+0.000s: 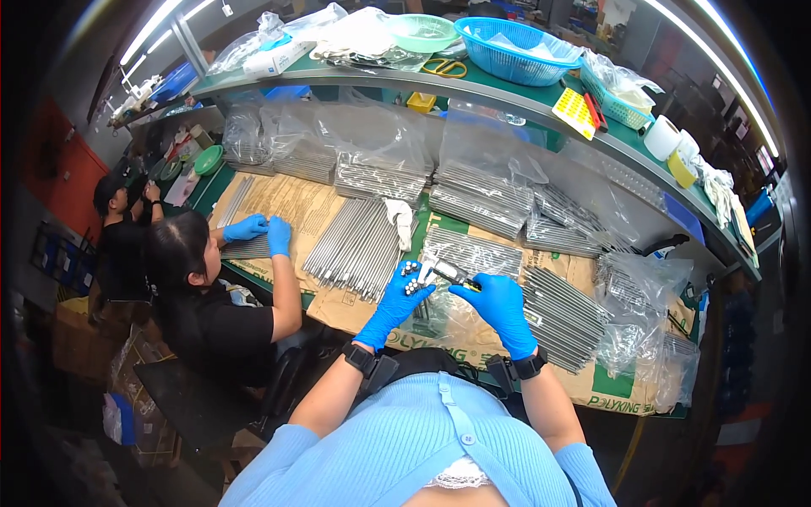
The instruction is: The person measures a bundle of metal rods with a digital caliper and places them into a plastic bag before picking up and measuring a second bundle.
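Rods [412, 287] — slim, silvery, round-ended.

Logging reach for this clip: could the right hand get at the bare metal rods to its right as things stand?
Probably yes: the right hand is beside the metal rods and nothing visible blocks it, though the caliper it holds may hinder grasping.

A blue-gloved left hand [390, 309] grips a small bundle of metal rods [411, 288]; the right hand [500, 311], gloved alike, holds a digital caliper [450, 273] at their ends. Brown paper [336, 313] beneath carries rows of rods [564, 323].
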The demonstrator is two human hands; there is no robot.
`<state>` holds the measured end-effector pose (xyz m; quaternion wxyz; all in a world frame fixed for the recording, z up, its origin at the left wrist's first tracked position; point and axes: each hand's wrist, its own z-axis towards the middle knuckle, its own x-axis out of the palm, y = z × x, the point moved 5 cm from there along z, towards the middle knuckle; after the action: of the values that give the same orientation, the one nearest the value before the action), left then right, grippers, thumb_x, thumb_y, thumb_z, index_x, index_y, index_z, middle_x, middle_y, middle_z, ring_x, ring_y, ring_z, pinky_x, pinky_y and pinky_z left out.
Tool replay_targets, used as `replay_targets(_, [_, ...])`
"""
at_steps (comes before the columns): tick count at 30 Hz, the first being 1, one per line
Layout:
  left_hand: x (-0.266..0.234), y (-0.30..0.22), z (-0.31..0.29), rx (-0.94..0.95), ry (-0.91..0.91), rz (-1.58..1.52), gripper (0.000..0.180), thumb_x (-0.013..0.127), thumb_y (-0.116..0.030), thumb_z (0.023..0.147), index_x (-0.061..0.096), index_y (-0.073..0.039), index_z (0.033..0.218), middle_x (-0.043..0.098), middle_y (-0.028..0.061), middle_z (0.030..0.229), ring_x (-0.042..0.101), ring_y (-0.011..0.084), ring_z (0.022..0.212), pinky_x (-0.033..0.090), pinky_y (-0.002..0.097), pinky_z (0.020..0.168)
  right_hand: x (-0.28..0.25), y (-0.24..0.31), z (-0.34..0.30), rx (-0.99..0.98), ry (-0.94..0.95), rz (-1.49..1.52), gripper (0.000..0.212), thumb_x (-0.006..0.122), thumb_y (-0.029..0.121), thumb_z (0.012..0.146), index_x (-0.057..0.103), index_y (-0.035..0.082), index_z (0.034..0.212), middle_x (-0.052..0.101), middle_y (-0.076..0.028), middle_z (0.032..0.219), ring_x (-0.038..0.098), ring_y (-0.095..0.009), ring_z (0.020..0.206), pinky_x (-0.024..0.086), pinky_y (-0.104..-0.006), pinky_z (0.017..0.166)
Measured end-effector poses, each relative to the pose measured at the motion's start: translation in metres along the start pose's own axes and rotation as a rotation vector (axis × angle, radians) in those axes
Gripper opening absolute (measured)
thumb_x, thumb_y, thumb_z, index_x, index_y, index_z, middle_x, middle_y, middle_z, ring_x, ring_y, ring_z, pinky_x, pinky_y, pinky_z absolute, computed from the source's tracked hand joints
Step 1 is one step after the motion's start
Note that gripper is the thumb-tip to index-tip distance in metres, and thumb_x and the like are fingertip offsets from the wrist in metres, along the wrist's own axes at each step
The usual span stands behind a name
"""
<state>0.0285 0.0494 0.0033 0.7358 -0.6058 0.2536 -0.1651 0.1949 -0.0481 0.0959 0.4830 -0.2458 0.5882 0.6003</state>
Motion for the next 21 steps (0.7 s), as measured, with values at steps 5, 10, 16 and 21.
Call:
replay_targets(5, [-0.008, -0.012, -0.007, 0.206, -0.007, 0.228, 0.032, 0.069, -0.010, 0.077, 0.061, -0.003, 0.107, 0.048, 0.0098, 0.112, 0.052, 0.0211, 0.099, 0.043, 0.0299, 0.086, -0.024, 0.003, 0.006, 0.015, 0.004, -0.038, 0.051, 0.067, 0.055, 0.070, 0.063, 0.004, 0.067, 0.055, -0.013, 0.053, 0.056, -0.027, 0.047, 0.043, -0.0336, 0.046])
replay_targets(10, [-0.020, -0.021, -0.020, 0.212, 0.041, 0.144, 0.026, 0.064, -0.006, 0.079, 0.063, -0.004, 0.105, 0.047, 0.0098, 0.117, 0.048, 0.0220, 0.106, 0.040, 0.0315, 0.091, -0.049, 0.010, 0.018, 0.026, -0.053, -0.020, 0.051, 0.068, 0.054, 0.070, 0.063, 0.004, 0.066, 0.056, -0.012, 0.054, 0.056, -0.026, 0.048, 0.043, -0.0334, 0.047])
replay_targets(16, [-0.013, -0.028, -0.021, 0.304, 0.018, 0.192, 0.028, 0.063, -0.004, 0.080, 0.062, -0.004, 0.108, 0.045, 0.0099, 0.122, 0.045, 0.0215, 0.113, 0.038, 0.0314, 0.094, -0.033, 0.017, 0.029, -0.045, -0.069, -0.002, 0.048, 0.066, 0.055, 0.070, 0.064, 0.006, 0.067, 0.058, -0.013, 0.057, 0.059, -0.028, 0.052, 0.045, -0.0349, 0.048])
replay_targets(21, [-0.008, 0.001, -0.011, 0.075, 0.054, 0.075, 0.032, 0.065, -0.013, 0.080, 0.062, -0.010, 0.112, 0.043, 0.0136, 0.121, 0.048, 0.0265, 0.109, 0.040, 0.0317, 0.093, -0.002, 0.025, 0.029, -0.107, -0.062, -0.094, 0.044, 0.066, 0.049, 0.073, 0.065, 0.005, 0.073, 0.059, -0.013, 0.060, 0.059, -0.028, 0.054, 0.046, -0.0350, 0.050])
